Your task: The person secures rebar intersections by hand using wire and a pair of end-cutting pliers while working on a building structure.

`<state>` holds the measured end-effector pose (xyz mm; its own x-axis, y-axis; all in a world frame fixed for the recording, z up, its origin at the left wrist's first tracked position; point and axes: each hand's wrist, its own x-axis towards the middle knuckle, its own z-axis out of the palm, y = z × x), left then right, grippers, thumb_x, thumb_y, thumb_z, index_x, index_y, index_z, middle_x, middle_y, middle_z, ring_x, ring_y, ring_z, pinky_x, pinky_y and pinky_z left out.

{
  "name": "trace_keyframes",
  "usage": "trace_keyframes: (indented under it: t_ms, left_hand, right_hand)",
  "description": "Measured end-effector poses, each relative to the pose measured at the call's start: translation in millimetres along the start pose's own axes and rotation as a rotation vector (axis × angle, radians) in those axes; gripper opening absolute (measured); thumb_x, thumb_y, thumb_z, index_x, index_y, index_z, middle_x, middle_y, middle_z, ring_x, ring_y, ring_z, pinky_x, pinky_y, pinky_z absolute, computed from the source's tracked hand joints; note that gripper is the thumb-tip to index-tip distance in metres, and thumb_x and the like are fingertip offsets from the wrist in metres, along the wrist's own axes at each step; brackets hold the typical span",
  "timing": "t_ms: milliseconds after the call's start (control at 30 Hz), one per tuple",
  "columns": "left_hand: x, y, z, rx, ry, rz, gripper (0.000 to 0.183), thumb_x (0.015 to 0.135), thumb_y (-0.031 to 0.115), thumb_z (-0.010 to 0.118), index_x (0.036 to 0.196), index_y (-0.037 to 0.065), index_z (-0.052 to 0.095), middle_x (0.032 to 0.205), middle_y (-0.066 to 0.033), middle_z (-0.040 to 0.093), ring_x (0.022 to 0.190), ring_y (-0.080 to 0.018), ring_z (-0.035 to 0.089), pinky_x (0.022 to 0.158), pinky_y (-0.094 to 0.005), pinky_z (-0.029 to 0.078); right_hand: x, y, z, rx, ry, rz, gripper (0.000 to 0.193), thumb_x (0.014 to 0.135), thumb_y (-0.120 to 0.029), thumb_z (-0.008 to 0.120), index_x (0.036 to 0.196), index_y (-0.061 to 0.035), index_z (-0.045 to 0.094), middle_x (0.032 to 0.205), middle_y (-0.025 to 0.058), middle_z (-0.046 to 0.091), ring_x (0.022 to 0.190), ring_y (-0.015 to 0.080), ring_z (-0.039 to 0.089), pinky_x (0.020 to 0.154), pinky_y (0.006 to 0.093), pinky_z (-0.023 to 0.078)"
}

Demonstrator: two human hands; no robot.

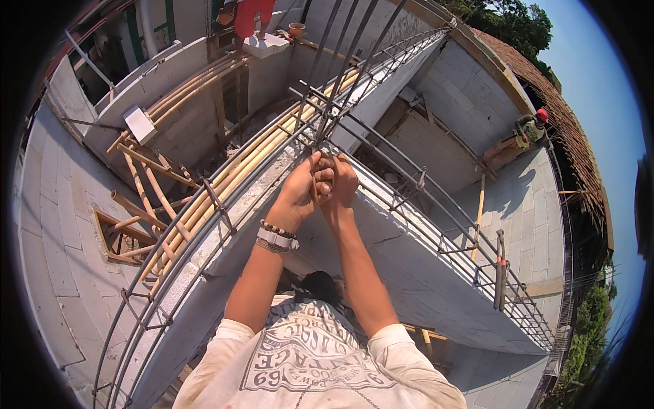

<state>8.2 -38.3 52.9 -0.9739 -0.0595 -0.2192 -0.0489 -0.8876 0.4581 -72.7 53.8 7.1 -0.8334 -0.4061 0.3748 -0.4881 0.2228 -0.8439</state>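
Note:
My left hand (298,185) and my right hand (339,183) are closed and pressed together, just in front of a corner where steel reinforcing bars (327,121) cross and upright rods rise. Between the fingers something small and thin seems to be gripped, but its kind is hidden. Bracelets circle my left wrist. Long horizontal rebars (436,198) tied with stirrups run along the wall top (402,221) to the right. More rebars follow the other wall top (225,235) down to the lower left.
Bamboo poles (225,187) lie along the left wall; a bamboo scaffold (146,177) stands beyond. A tool with dark, red-banded handles (501,273) hangs on the right rebars. A person in a red helmet (528,129) is at right, another in red (252,17) at top, near a bucket (296,29).

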Motion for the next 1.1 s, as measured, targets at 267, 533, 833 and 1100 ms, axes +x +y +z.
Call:
trace_keyframes:
  t_ms: [267, 533, 833, 1100]
  left_hand:
    - [-127.7, -13.0, 40.4, 0.866, 0.081, 0.44, 0.032, 0.108, 0.028, 0.054, 0.096, 0.0, 0.064, 0.079, -0.0087, 0.069, 0.072, -0.0154, 0.068, 0.068, -0.0285, 0.054]
    - [-200.8, 19.1, 31.4, 1.551, 0.944, 1.238, 0.048, 0.104, 0.046, 0.059, 0.133, 0.008, 0.063, 0.108, -0.01, 0.072, 0.092, -0.0196, 0.072, 0.066, -0.0359, 0.055]
    - [-186.8, 5.0, 20.0, 2.171, 0.947, 1.246, 0.042, 0.098, 0.043, 0.069, 0.111, 0.004, 0.068, 0.095, -0.013, 0.071, 0.082, -0.0263, 0.07, 0.066, -0.0393, 0.056]
    - [-185.8, 16.9, 11.1, 2.324, 0.859, 1.325, 0.041, 0.092, 0.04, 0.077, 0.093, -0.001, 0.073, 0.084, -0.0156, 0.069, 0.073, -0.0322, 0.068, 0.066, -0.0422, 0.056]
  right_hand:
    - [-4.5, -20.7, 18.2, -0.243, 0.26, -0.059, 0.032, 0.094, -0.031, 0.07, 0.077, -0.004, 0.071, 0.074, 0.0175, 0.067, 0.068, 0.0387, 0.068, 0.061, 0.0482, 0.054]
    - [-5.5, -39.5, 21.2, 0.077, 0.321, 0.156, 0.035, 0.092, -0.025, 0.068, 0.071, 0.0024, 0.067, 0.063, 0.0226, 0.063, 0.062, 0.0428, 0.065, 0.059, 0.0488, 0.051]
    - [-3.5, -22.6, 44.6, 0.488, 0.319, 0.467, 0.034, 0.094, -0.027, 0.071, 0.077, 0.0034, 0.071, 0.07, 0.0104, 0.068, 0.066, 0.0197, 0.066, 0.065, 0.0402, 0.051]
    - [3.1, -14.8, 51.6, 0.832, 0.252, 0.595, 0.038, 0.096, -0.03, 0.07, 0.067, -0.0057, 0.067, 0.057, -0.0002, 0.057, 0.055, 0.007, 0.051, 0.05, 0.0319, 0.039]
